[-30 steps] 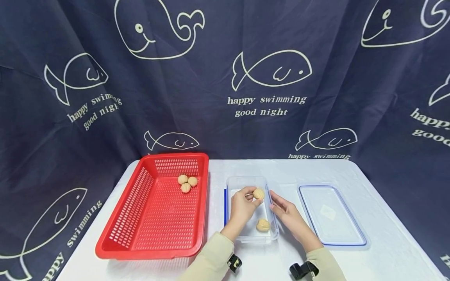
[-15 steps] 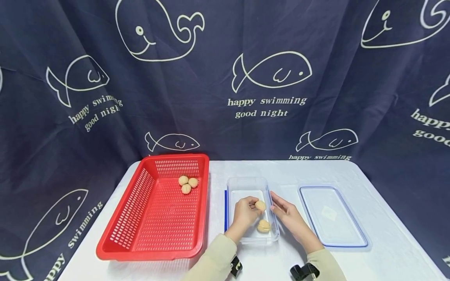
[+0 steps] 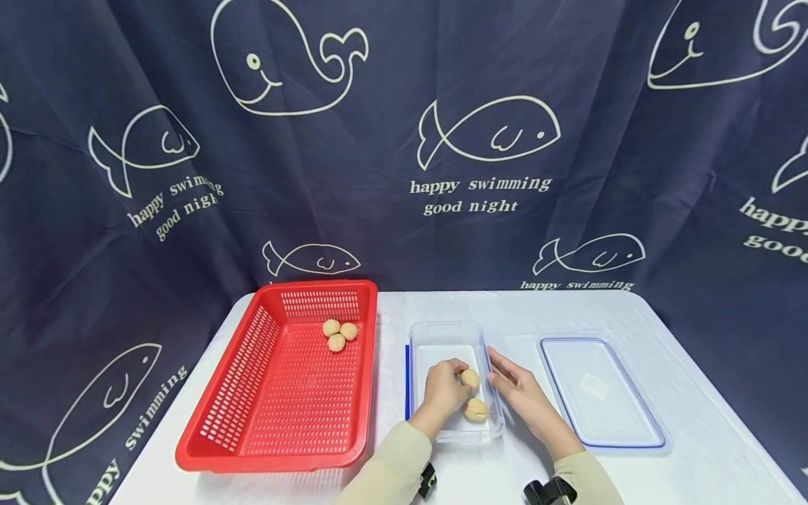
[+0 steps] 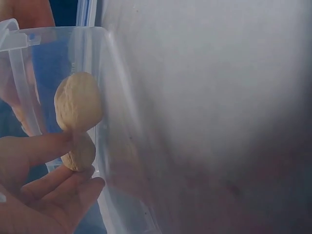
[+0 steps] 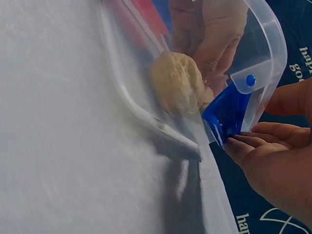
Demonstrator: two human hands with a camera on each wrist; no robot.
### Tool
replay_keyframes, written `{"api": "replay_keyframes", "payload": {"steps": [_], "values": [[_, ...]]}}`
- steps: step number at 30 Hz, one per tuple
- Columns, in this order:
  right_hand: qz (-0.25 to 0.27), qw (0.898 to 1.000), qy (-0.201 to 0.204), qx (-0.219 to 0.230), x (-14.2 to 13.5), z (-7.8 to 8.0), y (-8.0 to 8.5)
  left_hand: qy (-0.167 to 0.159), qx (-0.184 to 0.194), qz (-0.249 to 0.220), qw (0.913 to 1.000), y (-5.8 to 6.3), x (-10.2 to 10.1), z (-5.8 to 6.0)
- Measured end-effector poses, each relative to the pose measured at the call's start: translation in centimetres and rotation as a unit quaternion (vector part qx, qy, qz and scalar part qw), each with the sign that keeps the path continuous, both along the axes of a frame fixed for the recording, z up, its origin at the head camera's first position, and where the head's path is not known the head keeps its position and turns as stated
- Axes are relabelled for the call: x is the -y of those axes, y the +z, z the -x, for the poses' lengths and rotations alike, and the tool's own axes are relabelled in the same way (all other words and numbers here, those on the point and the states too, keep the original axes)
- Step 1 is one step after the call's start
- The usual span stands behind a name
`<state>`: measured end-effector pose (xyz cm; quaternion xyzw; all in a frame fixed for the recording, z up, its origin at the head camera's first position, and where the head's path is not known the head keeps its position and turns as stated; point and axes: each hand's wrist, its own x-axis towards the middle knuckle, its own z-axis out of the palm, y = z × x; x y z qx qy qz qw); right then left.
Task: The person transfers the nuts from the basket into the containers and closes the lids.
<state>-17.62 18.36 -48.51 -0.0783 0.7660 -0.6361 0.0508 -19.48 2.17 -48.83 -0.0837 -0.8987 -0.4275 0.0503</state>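
Inside the clear plastic container [image 3: 475, 333], my left hand [image 3: 445, 389] pinches a walnut [image 3: 470, 379] between thumb and fingers. In the left wrist view this walnut [image 4: 80, 153] is partly hidden by the fingers and by a second walnut. That second walnut [image 3: 476, 410] lies at the near end of the container, right beside the held one. My right hand [image 3: 519, 388] rests against the container's right wall from outside. In the right wrist view its fairly straight fingertips touch the blue latch [image 5: 229, 114], with the thumb apart near the rim.
To the left stands a red perforated basket [image 3: 367, 393] with three walnuts [image 3: 337, 342] near its far right corner. A clear lid with a blue seal [image 3: 602, 414] lies flat at the right. All stand on a white-covered table [image 3: 404, 308] before a dark printed curtain [image 3: 379, 140].
My left hand has lowered the walnut and brought it nearer to me, until it sits beside the other one in the container. The right hand stays at the container's wall.
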Motion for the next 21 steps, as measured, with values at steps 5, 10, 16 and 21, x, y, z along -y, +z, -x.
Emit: {"api": "replay_keyframes", "payload": {"steps": [5, 10, 16, 21], "values": [[-0.006, 1.0, -0.002, 0.0, -0.04, -0.03, 0.04, -0.01, -0.008, 0.017, 0.9998, -0.05, -0.17, -0.2], [-0.008, 1.0, -0.003, 0.001, -0.07, -0.08, 0.05, -0.019, -0.017, 0.027, 0.9993, -0.11, -0.26, -0.31], [0.0, 1.0, 0.001, 0.0, -0.06, -0.05, 0.0, -0.015, -0.005, 0.022, 0.9996, -0.08, -0.2, -0.38], [0.003, 1.0, 0.004, 0.0, -0.08, -0.07, -0.07, -0.004, 0.012, 0.016, 0.9998, 0.26, -0.11, -0.47]]}}
